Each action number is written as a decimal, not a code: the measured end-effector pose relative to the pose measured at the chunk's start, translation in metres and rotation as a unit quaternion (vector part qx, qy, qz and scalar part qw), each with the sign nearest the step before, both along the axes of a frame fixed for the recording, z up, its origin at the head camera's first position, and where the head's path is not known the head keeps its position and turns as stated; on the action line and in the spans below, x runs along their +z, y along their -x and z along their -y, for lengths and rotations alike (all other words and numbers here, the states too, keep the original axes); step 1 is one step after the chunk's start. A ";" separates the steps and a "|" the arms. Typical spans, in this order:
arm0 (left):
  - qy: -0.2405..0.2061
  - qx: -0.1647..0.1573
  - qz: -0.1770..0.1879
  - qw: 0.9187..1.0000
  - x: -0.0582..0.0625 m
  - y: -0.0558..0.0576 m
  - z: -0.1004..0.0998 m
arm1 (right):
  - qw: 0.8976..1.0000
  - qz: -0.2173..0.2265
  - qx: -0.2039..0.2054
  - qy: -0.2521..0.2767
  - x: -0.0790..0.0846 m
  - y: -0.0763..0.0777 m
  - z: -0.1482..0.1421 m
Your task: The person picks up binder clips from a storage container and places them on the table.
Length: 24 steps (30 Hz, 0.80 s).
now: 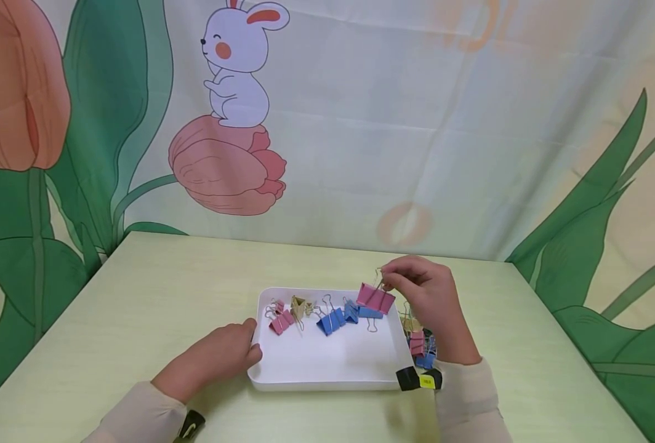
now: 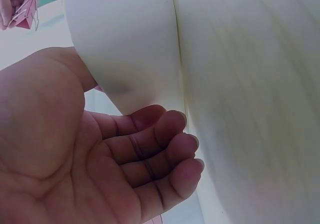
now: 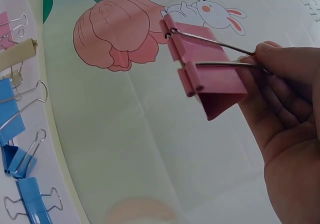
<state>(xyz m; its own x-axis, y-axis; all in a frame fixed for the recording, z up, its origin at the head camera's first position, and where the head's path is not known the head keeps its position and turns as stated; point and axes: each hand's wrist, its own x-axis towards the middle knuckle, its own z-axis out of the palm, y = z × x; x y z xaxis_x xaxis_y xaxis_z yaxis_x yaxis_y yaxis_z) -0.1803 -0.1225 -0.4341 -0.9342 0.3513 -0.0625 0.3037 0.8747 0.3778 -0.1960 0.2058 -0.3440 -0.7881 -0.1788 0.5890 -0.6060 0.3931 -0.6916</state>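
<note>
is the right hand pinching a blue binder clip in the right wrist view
No, the right hand pinches a pink binder clip.

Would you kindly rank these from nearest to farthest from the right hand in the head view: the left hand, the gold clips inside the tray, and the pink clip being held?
1. Pink clip, pinched by the right hand.
2. Gold clips, inside the tray, toward its left side.
3. Left hand, at the tray's left edge.

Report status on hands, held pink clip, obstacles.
Left hand grips white tray, left edge. Right hand pinches pink clip by handles, above tray. Possibly in the way: blue clips.
</note>
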 end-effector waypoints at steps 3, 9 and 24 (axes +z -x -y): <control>-0.002 -0.001 -0.002 1.000 0.000 0.000 0.000 | 1.000 0.004 -0.015 -0.006 0.000 0.001 -0.005; -0.006 -0.003 -0.012 1.000 0.000 -0.001 0.000 | 0.999 0.006 -0.031 -0.017 0.001 0.002 -0.017; -0.001 0.000 -0.007 1.000 0.000 0.000 0.000 | 0.998 -0.016 -0.051 0.017 0.007 0.001 -0.042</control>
<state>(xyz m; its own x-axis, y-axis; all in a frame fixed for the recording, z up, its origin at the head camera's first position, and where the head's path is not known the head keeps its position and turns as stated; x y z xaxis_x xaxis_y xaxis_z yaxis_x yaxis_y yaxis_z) -0.1803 -0.1228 -0.4344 -0.9350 0.3513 -0.0485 0.3089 0.8740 0.3750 -0.1969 0.2480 -0.3372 -0.7825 -0.0770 0.6179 -0.5851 0.4303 -0.6874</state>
